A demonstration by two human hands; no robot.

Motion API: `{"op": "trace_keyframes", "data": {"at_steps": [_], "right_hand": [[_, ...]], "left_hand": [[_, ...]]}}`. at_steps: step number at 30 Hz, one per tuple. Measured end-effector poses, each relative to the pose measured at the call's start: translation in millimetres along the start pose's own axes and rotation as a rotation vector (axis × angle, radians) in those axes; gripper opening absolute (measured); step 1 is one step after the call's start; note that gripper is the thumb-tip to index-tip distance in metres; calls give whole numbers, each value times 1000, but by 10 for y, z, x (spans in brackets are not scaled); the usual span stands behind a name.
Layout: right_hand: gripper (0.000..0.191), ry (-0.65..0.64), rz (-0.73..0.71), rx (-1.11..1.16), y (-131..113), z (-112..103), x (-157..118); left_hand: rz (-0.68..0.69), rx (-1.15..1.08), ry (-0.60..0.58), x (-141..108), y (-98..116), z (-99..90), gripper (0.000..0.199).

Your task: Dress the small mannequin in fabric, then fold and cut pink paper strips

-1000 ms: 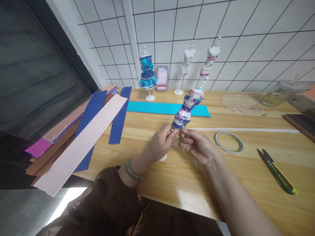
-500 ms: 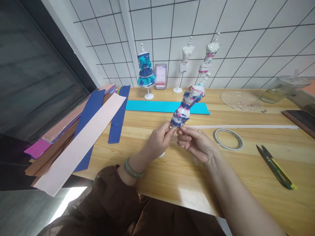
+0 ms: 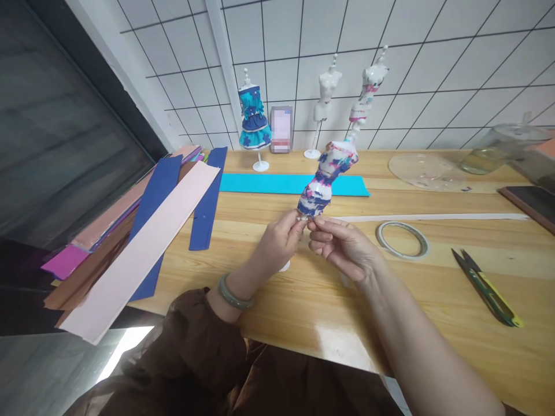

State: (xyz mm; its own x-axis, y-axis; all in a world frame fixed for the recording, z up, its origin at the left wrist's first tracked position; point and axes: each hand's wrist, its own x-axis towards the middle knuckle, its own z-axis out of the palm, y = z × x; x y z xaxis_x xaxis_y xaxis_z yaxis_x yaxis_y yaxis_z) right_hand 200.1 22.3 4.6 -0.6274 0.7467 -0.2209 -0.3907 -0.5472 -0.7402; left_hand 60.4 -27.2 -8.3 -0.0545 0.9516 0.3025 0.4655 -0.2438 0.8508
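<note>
A miniature dress form [image 3: 319, 184], white with patches of blue, pink and purple, leans to the right above the table. My left hand [image 3: 281, 240] is closed round its lower end, a jade-green bangle on the wrist. From the other side, the thumb and forefinger of my right hand [image 3: 340, 245] pinch its bottom edge; the fingertips cover what lies between them. Part of a white round base [image 3: 285, 266] shows under my left hand. Behind the form, a bright blue strip [image 3: 264, 183] lies across the table.
A roll of tape [image 3: 403, 240] and thread snips [image 3: 488, 289] lie at the right, below a thin white strip [image 3: 429, 218]. Along the wall stand a form in a blue ruffled dress [image 3: 255, 118], a phone [image 3: 281, 130] and two more forms [image 3: 327, 95]. Coloured sheets [image 3: 147, 248] overhang the left edge.
The whole view has shifted slightly, so most things sit a little higher in the picture. Both hands keep their hold at the bottom of the dress form.
</note>
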Motion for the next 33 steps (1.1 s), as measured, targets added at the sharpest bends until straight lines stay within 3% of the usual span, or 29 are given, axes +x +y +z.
{"op": "trace_keyframes", "data": {"at_steps": [4, 17, 27, 33], "right_hand": [[12, -20, 14, 50, 3, 0, -3], [17, 86, -6, 14, 4, 45, 8], [13, 155, -19, 41, 9, 71, 28], [10, 96, 88, 139, -15, 69, 6]], "left_hand": [[6, 19, 6, -3, 7, -10, 23], [156, 218, -1, 18, -22, 7, 27], [117, 190, 25, 10, -9, 31, 26], [223, 284, 52, 3, -32, 14, 25]]}}
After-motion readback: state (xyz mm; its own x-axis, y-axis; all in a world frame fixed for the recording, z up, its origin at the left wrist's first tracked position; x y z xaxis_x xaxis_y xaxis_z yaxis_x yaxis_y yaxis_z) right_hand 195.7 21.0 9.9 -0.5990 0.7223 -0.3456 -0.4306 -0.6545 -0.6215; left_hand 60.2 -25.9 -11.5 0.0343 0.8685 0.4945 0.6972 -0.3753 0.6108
